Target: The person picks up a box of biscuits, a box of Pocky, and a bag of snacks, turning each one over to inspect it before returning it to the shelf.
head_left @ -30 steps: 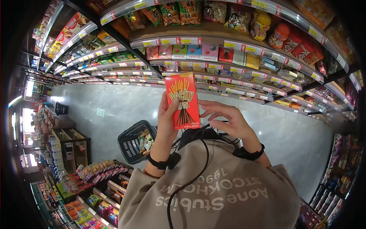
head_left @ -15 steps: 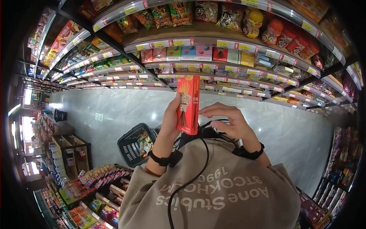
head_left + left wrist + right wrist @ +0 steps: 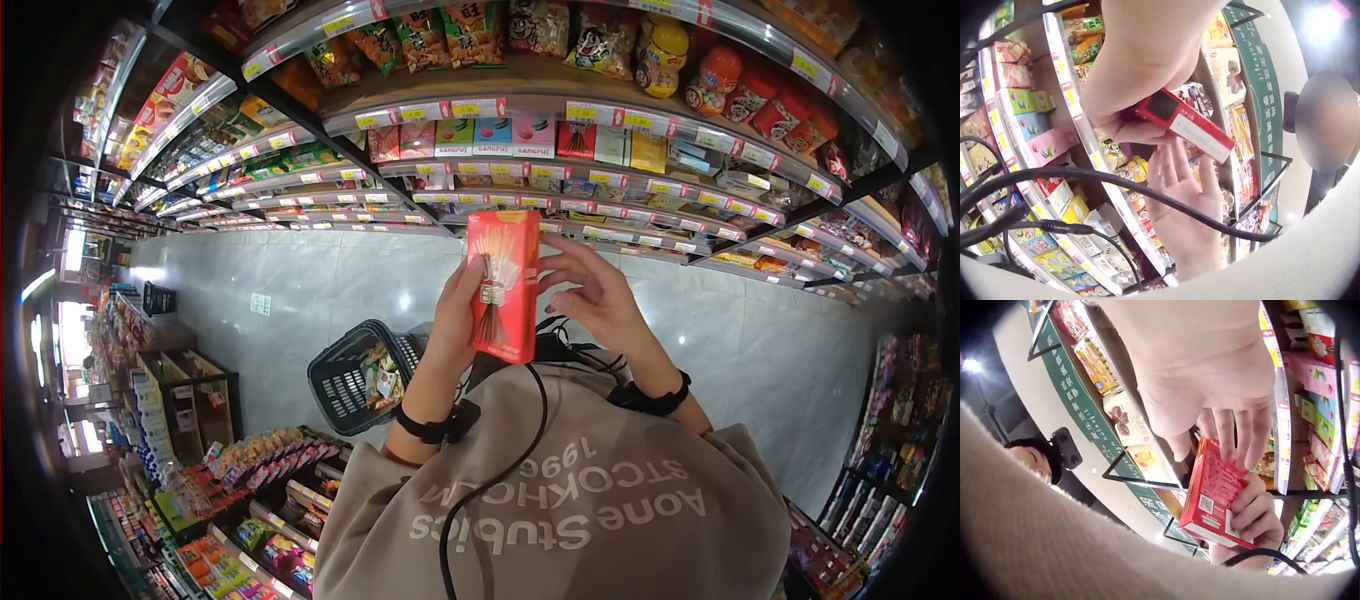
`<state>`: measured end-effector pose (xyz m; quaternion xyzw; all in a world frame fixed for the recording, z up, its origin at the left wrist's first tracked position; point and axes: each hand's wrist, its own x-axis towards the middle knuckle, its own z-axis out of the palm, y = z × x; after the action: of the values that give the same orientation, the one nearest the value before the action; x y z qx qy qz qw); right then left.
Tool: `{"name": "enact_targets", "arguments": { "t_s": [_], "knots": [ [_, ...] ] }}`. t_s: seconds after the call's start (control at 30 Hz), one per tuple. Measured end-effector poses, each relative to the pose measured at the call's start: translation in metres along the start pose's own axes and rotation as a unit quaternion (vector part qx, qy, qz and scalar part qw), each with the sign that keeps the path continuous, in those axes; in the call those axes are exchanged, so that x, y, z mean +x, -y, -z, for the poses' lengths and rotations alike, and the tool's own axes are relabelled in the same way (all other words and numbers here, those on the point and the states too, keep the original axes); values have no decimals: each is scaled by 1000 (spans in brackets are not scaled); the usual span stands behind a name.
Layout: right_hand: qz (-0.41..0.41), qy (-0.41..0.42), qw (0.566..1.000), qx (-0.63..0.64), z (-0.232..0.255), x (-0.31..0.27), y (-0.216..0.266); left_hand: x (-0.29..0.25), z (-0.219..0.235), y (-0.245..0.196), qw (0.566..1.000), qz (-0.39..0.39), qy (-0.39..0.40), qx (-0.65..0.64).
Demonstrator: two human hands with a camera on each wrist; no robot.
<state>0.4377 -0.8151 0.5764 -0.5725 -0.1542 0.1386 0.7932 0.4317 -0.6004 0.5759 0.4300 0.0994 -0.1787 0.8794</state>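
I have the left hand [image 3: 455,312] wrapped round a red snack box [image 3: 510,325], its thumb across the front and its fingers curled behind. The box is raised in front of the chest, nearly upright, its front towards my head camera. The right wrist view shows me its back and one end, which carries printed panels. The right hand [image 3: 605,300] is spread loosely at the box's right edge, fingers mostly straight; I can't tell whether they touch the cardboard.

Beyond both hands I see shelves [image 3: 400,87] of packets, with green, blue and pink boxes on one tier and yellow jars [image 3: 662,58] above. A dark basket [image 3: 332,392] with packets inside stands on the grey floor [image 3: 215,280], left of the left arm. A black cable [image 3: 1066,175] crosses my left wrist view, and a green signboard [image 3: 1272,119] with white writing shows above the shelves.
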Motion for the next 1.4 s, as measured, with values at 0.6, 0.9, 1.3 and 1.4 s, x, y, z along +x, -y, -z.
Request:
{"name": "enact_targets", "arguments": {
  "t_s": [0.6,0.9,1.3,1.4],
  "knots": [
    [-61,-113,991,31,7,-7,-16,-16,-30,21,967,-57,38,246],
    [-37,-74,997,7,21,-19,-4,-7,-41,26,963,-77,15,258],
    [17,-96,995,28,40,-18,-8,8,-65,22,947,-81,54,308],
    [9,-97,995,39,39,-14,-6,6,-65,21,941,-84,57,323]
  ]
}}
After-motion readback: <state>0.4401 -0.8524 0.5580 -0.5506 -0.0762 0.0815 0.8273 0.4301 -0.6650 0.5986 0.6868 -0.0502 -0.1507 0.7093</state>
